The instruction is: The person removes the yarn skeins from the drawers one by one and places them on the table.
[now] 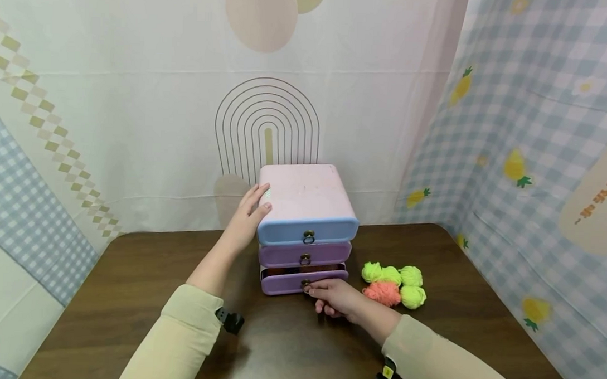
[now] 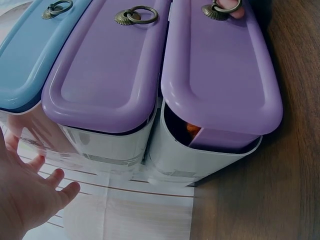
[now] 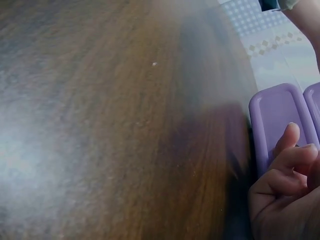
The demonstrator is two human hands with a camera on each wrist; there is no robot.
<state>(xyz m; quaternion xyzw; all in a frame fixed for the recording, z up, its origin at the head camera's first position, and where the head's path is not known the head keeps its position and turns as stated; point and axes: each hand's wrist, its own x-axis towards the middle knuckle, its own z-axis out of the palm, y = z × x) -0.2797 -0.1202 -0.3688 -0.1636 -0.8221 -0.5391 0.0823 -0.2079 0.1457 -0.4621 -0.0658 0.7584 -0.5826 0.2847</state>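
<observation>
A small drawer cabinet (image 1: 305, 192) with a pink top stands on the table. Its upper drawer (image 1: 282, 232) is blue, and the middle drawer (image 2: 105, 65) is purple. The purple bottom drawer (image 1: 282, 283) is pulled partly out, and something orange (image 2: 192, 130) shows in its gap in the left wrist view. My right hand (image 1: 337, 298) pinches the brass ring pull (image 2: 227, 6) on that bottom drawer. With fingers spread, my left hand (image 1: 246, 221) rests against the cabinet's left side and top edge.
Just right of the cabinet lie several neon yellow yarn balls (image 1: 412, 276) and one coral yarn ball (image 1: 382, 293). The brown wooden table (image 1: 154, 284) backs onto a patterned cloth (image 1: 150, 123), with a checked cloth (image 1: 507, 107) along the right.
</observation>
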